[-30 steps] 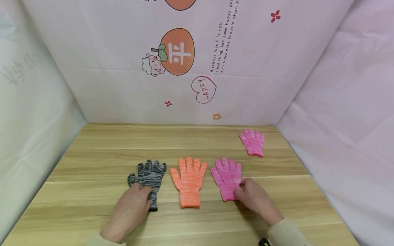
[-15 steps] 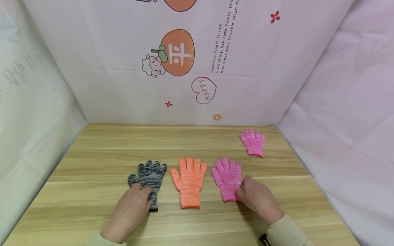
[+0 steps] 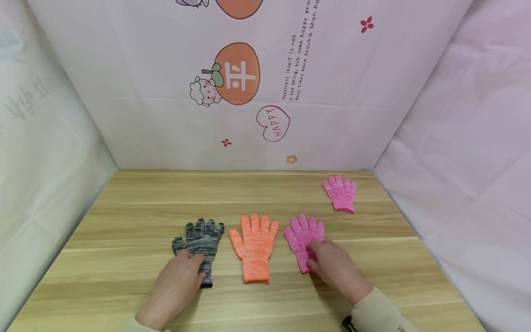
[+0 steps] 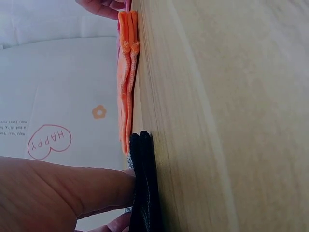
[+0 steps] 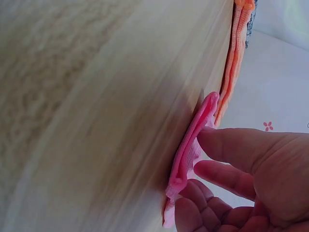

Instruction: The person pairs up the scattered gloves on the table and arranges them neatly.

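Note:
A grey-and-black knit glove [image 3: 209,240] lies flat in the head view, fingers pointing away. My left hand [image 3: 176,279] rests on its thumb side near the cuff, and its thumb touches the glove in the left wrist view. Beside it lies an orange glove [image 3: 256,251], untouched. To the right is a pink glove [image 3: 302,230], its lower right part covered by my right hand [image 3: 337,267]. The right wrist view shows the thumb [image 5: 227,145] on top near the pink cuff and the other fingers loosely bent by the glove's edge.
Another pink glove [image 3: 342,193] lies further back on the right of the wooden table [image 3: 145,184]. White printed sheeting [image 3: 166,124] stands behind the table and along both sides. A dark strap [image 3: 348,323] shows at the right sleeve.
My right hand has moved left from the pink glove's right edge to over its palm and cuff. The left hand stays on the grey-and-black glove, and the gloves keep their places.

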`<state>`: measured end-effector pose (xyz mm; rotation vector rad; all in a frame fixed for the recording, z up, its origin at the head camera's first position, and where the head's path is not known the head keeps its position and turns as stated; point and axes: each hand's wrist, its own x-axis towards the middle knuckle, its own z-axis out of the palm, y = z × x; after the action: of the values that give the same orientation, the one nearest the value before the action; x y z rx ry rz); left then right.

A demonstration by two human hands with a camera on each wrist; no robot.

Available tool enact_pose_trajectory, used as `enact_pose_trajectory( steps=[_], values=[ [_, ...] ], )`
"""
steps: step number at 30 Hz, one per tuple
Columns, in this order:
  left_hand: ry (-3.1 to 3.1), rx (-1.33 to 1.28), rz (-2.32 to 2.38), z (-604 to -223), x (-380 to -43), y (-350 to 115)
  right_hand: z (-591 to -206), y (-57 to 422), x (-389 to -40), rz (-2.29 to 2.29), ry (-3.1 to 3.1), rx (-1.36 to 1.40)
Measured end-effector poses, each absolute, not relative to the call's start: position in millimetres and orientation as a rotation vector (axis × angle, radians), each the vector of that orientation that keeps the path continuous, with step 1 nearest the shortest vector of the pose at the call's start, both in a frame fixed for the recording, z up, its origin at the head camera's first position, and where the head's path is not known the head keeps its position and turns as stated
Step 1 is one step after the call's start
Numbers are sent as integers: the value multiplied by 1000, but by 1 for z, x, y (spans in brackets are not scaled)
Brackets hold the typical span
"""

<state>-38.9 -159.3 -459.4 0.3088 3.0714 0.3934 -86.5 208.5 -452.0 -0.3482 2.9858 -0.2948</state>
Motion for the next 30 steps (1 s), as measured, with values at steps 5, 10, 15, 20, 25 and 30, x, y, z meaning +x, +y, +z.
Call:
enact_pose_trajectory(
  steps=[5,10,15,20,25,30],
  values=[
    [3064,294,394,-460,-38,-159,-453,208,-86,-283,2965,-340],
    [3070,298,396,-460,-37,-159,-454,208,-86,-272,2962,-324],
    [3079,310,396,-460,-37,-159,-455,209,-86,-271,2969,-323],
    [3070,301,389,-459,-37,-158,-455,209,-86,-270,2969,-319],
    [3062,298,381,-460,-39,-158,-452,211,-86,-300,2967,-309],
    [3055,291,385,-460,-39,-158,-441,219,-94,-356,2979,-272]
  ],
)
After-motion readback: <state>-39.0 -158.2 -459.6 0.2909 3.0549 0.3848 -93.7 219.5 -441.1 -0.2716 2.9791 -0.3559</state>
